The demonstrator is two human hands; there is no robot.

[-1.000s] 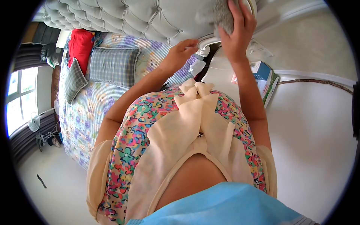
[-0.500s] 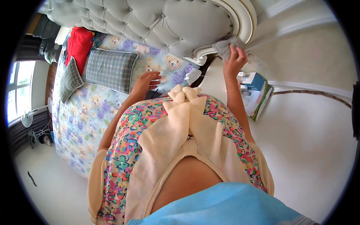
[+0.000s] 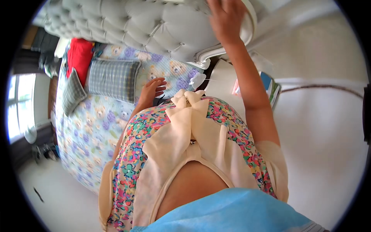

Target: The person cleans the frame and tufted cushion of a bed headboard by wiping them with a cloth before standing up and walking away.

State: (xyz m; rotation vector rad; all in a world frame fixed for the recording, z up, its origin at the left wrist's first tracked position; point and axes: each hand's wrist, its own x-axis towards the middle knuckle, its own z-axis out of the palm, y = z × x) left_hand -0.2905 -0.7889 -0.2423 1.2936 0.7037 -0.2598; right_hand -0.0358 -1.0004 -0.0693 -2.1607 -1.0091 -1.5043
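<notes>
My right hand (image 3: 228,21) is up at the top of the view, blurred, against the headboard's curved end. A fuzzy grey cloth (image 3: 199,5) shows partly at its fingertips, cut off by the upper edge. The tufted grey headboard (image 3: 127,27) has a white moulded frame. My left hand (image 3: 152,92) hangs above the bed near the checked pillow (image 3: 114,75), holding nothing, its fingers loosely stretched.
Bears and purple shapes pattern the bed sheet (image 3: 91,127). A red pillow (image 3: 80,58) and a smaller checked cushion (image 3: 72,92) lie on it. Right of the bed, boxes (image 3: 266,82) stand on a white bedside surface (image 3: 222,79), partly behind my right forearm.
My right hand has moved up and slightly left with the grey cloth, from the headboard's lower corner to its upper part. My left hand has barely moved.
</notes>
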